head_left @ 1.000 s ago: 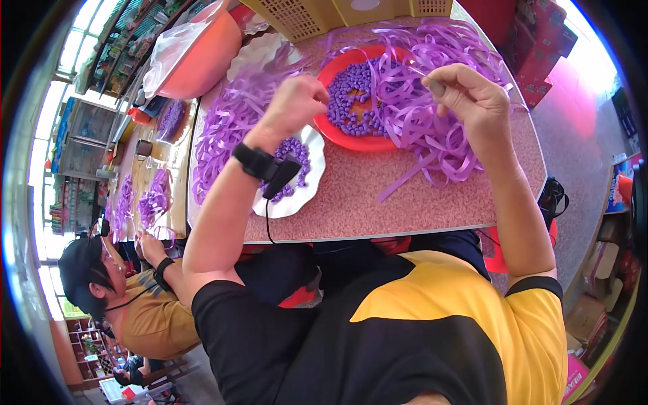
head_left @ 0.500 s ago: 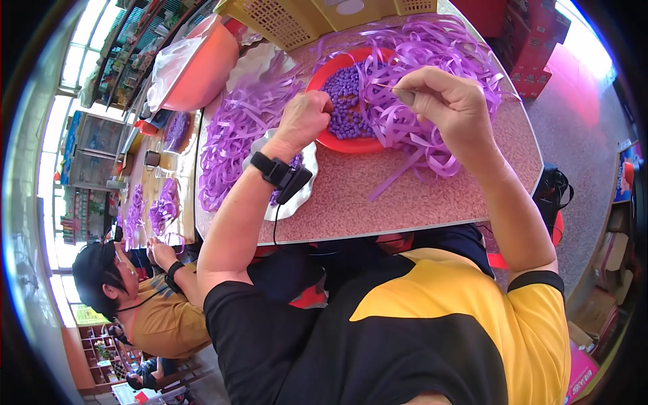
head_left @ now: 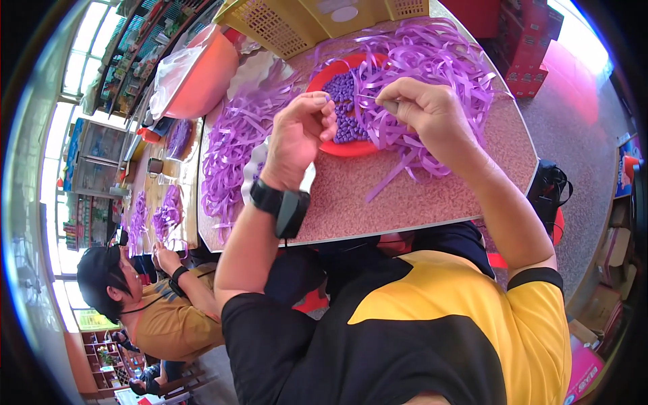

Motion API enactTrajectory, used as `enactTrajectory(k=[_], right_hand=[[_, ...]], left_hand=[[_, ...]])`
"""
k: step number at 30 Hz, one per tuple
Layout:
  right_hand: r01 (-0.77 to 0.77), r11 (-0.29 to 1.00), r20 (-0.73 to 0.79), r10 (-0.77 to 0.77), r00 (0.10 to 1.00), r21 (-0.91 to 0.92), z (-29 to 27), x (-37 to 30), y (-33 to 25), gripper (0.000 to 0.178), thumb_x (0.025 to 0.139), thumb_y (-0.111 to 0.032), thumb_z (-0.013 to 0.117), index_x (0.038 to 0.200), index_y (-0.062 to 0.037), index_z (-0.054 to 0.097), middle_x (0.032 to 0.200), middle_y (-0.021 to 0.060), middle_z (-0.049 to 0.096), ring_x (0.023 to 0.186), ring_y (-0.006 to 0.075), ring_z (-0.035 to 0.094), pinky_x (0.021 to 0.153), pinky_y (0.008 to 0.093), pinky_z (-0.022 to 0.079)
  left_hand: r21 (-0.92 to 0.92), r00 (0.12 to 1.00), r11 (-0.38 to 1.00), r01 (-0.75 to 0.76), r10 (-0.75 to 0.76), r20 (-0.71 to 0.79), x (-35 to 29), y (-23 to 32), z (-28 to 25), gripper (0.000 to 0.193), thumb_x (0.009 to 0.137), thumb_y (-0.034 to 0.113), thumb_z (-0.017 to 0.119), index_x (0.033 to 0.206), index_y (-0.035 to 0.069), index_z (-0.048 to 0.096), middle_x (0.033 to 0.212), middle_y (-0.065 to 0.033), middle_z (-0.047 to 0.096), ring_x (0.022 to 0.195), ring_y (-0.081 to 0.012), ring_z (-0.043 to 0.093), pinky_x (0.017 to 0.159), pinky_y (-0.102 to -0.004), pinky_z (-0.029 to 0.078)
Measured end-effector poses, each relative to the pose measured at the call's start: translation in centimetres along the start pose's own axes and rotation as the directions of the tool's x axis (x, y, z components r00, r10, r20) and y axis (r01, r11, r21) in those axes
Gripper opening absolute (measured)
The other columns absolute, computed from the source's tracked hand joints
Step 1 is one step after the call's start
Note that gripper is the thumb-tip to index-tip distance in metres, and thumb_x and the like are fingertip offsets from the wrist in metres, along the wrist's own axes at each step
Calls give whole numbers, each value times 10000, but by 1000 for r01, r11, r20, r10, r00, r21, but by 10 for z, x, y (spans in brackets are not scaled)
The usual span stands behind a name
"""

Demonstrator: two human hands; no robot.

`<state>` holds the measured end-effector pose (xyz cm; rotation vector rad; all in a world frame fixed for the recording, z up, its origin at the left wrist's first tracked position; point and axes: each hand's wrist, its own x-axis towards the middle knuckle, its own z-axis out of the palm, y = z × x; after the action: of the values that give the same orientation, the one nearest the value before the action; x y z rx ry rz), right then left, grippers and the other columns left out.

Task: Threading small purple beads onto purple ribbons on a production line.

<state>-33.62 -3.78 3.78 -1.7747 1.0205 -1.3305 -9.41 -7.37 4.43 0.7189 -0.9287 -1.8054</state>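
My left hand [head_left: 297, 135] is raised over the near left side of a red plate [head_left: 364, 148], palm turned up and fingers curled. A purple bead [head_left: 327, 98] shows between its thumb and index finger. To the right, my right hand [head_left: 432, 115] pinches a thin needle-like piece [head_left: 366, 96] that points at the left fingertips, a small gap apart. Many purple beads [head_left: 347, 128] lie in the plate. Purple ribbons [head_left: 445, 61] heap over the plate's right side, under my right hand.
More purple ribbons [head_left: 229, 148] lie at the left, next to a white scalloped dish [head_left: 253, 169] partly behind my left wrist. A yellow crate [head_left: 310, 27] and an orange basin [head_left: 202, 77] stand at the back. A co-worker [head_left: 169, 310] sits at the left by another table [head_left: 182, 223].
My left hand has come up from the beads and turned palm up, with a bead at its fingertips. My right hand has lowered slightly and moved left with the needle-like piece.
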Motion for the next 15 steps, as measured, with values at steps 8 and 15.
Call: enactTrajectory(k=[8, 15], right_hand=[[18, 999, 79, -21, 997, 43, 13, -3, -1, 213, 918, 44, 571, 1082, -4, 698, 822, 0, 645, 721, 49, 538, 654, 216, 460], [74, 997, 35, -74, 997, -19, 15, -3, 3, 241, 904, 84, 558, 1085, 4, 695, 870, 49, 673, 775, 78, 601, 689, 240, 493]], left_hand=[[-284, 987, 948, -146, 161, 27, -18, -40, 34, 120, 899, 112, 617, 990, 33, 609, 843, -56, 603, 737, -158, 583, 612, -294, 450], [-187, 970, 952, -242, 232, -74, -23, -48, 42, 131, 903, 76, 605, 1008, 0, 624, 866, -77, 650, 723, -171, 617, 616, -310, 494]])
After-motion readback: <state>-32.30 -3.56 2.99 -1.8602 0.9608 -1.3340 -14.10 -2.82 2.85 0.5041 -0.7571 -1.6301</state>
